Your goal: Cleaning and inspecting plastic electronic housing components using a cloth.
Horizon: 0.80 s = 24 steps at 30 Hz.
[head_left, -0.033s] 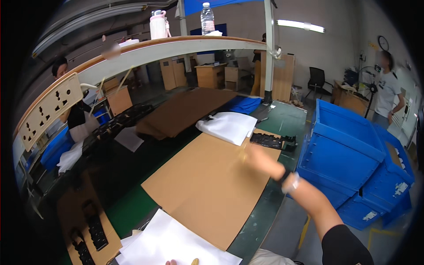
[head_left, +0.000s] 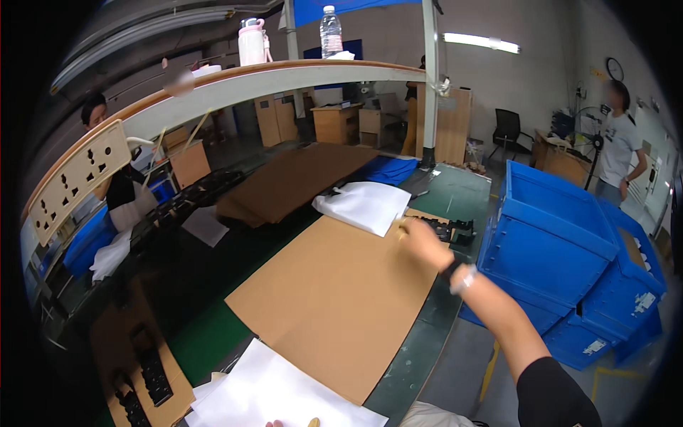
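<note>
My right hand (head_left: 424,243) reaches far forward over a large brown cardboard sheet (head_left: 334,299) on the green bench. Its fingers are curled at the sheet's far edge, between a stack of white foam bags (head_left: 366,205) and a black plastic part (head_left: 449,229). I cannot see whether it grips anything. A watch is on that wrist. Only the fingertips of my left hand (head_left: 274,424) show at the lower edge, resting on white sheets (head_left: 284,395).
Blue plastic crates (head_left: 555,256) stand right of the bench. More cardboard (head_left: 299,178) lies farther back. Black parts sit on cardboard (head_left: 142,370) at the lower left. A person (head_left: 117,192) works across the bench; another (head_left: 619,153) stands far right. Bottles (head_left: 331,32) stand on the overhead shelf.
</note>
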Available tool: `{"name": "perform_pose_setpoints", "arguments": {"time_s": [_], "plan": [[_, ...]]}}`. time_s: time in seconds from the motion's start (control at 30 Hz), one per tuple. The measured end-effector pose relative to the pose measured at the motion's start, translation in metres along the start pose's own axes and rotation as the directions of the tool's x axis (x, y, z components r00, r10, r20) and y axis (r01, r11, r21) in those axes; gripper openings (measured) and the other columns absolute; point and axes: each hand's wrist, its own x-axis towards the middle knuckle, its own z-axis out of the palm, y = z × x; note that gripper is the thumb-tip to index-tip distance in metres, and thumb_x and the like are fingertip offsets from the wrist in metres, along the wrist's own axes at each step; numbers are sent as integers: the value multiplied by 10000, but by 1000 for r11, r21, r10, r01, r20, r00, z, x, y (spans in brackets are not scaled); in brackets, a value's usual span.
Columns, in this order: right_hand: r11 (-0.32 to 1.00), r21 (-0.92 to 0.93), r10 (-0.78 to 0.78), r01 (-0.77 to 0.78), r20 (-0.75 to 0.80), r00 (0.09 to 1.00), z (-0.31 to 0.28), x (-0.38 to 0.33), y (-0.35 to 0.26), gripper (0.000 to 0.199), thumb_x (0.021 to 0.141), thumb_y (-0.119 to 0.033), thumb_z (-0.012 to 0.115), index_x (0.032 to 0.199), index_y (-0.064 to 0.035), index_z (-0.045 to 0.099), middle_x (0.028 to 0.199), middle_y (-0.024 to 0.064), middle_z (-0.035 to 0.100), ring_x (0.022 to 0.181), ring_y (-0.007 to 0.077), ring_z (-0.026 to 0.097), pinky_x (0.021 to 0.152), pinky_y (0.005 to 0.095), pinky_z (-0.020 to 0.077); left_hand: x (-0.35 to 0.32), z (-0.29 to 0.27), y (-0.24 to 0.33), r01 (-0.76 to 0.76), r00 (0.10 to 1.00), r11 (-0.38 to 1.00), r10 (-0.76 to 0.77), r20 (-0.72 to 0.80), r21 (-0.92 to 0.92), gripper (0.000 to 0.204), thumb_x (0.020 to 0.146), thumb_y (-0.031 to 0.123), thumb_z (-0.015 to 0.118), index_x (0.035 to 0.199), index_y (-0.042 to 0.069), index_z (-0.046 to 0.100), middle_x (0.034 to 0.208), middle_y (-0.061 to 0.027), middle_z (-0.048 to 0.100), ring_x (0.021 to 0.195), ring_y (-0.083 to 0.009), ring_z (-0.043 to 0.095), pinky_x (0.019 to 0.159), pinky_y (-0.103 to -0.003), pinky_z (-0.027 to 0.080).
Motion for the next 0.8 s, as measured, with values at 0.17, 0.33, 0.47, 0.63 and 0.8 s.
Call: {"name": "perform_pose_setpoints", "arguments": {"time_s": [0.17, 0.33, 0.47, 0.63, 0.8], "plan": [[696, -567, 627, -440, 182, 757, 0, 25, 108, 621, 744, -335, 616, 1245, -27, 418, 1294, 199, 430, 1201, 361, 406, 951, 586, 294, 1, 9, -3, -6, 999, 999, 7, -47, 39, 557, 764, 308, 520, 1310, 257, 425, 1138, -393, 409, 1053, -530, 412, 920, -552, 345], [698, -606, 646, -381, 305, 699, -7, 23, 95, 712, 722, -452, 634, 1270, -47, 430, 1328, 176, 402, 1229, 354, 373, 960, 584, 283, -2, -1, 4, 52, 997, 998, -53, 47, 23, 565, 773, 302, 510, 1326, 266, 403, 1190, -390, 376, 1104, -524, 383, 962, -555, 304], [708, -499, 607, -499, 70, 791, -9, 25, 117, 751, 748, -503, 603, 1293, -28, 397, 1338, 162, 392, 1268, 343, 305, 998, 524, 257, -1, -5, 5, 114, 980, 993, -114, 160, 8, 557, 792, 312, 491, 1338, 280, 382, 1255, -381, 317, 1172, -516, 322, 1005, -553, 246], [670, -588, 691, -454, 270, 670, -16, 24, 116, 773, 699, -565, 642, 1247, -46, 473, 1300, 154, 447, 1213, 359, 391, 971, 520, 302, 3, -3, 6, 126, 975, 992, -120, 185, -20, 551, 808, 319, 478, 1346, 292, 364, 1275, -378, 297, 1200, -518, 282, 1020, -548, 220], [786, -589, 519, -186, 467, 716, -14, 15, 84, 733, 646, -494, 724, 1091, 64, 555, 1048, 186, 612, 979, 319, 586, 797, 403, 469, 0, -5, 7, 164, 959, 985, -148, 241, -46, 561, 796, 318, 499, 1341, 269, 376, 1277, -371, 303, 1220, -504, 257, 1031, -543, 193]]}}
